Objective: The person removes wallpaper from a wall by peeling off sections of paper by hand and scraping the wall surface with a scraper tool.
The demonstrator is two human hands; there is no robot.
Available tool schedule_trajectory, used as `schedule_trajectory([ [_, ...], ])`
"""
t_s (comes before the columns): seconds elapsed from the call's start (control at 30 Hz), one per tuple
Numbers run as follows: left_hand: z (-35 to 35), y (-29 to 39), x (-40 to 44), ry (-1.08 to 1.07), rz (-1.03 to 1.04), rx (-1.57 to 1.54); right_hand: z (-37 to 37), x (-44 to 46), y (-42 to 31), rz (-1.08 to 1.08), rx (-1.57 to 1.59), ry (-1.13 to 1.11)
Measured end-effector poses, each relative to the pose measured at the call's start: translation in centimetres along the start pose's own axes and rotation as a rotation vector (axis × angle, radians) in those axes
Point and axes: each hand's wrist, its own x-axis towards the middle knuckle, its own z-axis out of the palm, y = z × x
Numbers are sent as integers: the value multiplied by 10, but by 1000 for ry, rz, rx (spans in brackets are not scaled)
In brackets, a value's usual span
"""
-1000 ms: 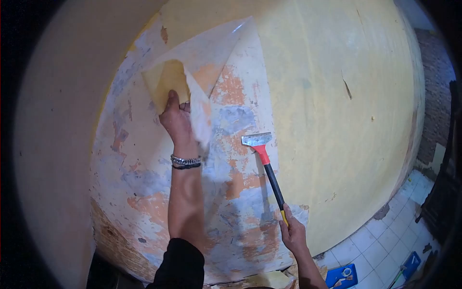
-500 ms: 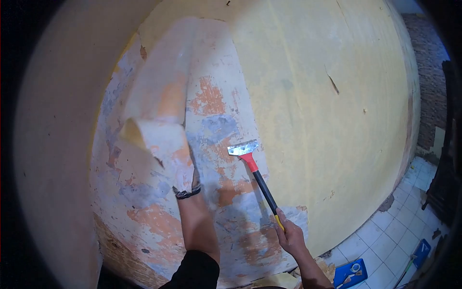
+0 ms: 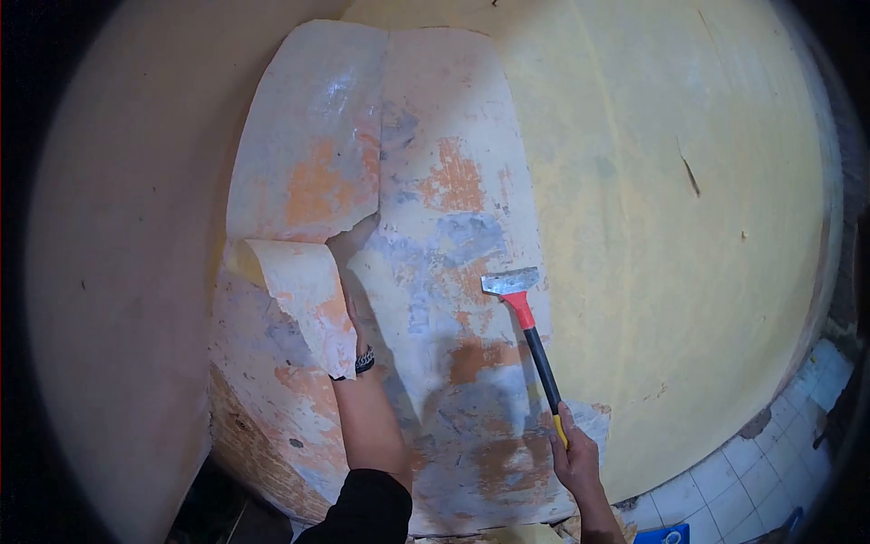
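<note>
My right hand [image 3: 575, 449] is closed round the yellow and black handle of a long scraper [image 3: 544, 367]. Its red neck carries a wide metal blade, which lies at the stripped wall [image 3: 421, 317]. My left hand [image 3: 362, 337], with a dark patterned band at the wrist, is reaching up behind a loose flap of wallpaper [image 3: 304, 286]; its fingers are hidden. The flap hangs folded, with its patchy back facing me and a yellow edge at left. Above it, a larger peeled sheet [image 3: 294, 136] of wallpaper stands off the wall, torn along its bottom.
Yellow wallpaper [image 3: 643, 272] with small tears covers the wall to the right. A plain side wall [image 3: 127, 272] meets it at left. White floor tiles [image 3: 725, 471], paper scraps and a blue tray [image 3: 666, 535] show at lower right.
The hanging wallpaper was blurred by motion and now shows sharply, with a ragged gap at its right edge. My view has shifted left. The scraper stays in my right hand.
</note>
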Motion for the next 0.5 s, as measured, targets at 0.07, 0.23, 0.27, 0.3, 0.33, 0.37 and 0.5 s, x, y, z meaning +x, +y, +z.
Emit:
schedule_trajectory([
  [0.07,-1,8,-2,-18,-3,-40,-3,1,4,-59,-11,29],
  [0.23,-10,22,-13,-44,-45,-150,-10,2,5,-25,-31,-5],
  [0.27,-14,25,-17,-47,-49,-177,-9,2,7,-58,-12,6],
  [0.3,-16,32,-22,-50,-50,-198,-10,1,6,-59,-13,-4],
  [0.33,-17,41,-25,-56,-50,-215,-10,2,5,-34,-12,-15],
  [0.37,-17,50,-27,-65,-50,-230,-10,3,4,-10,-10,-26],
  [0.5,-12,70,-23,-122,-67,-315,-9,7,8,-89,-13,21],
])
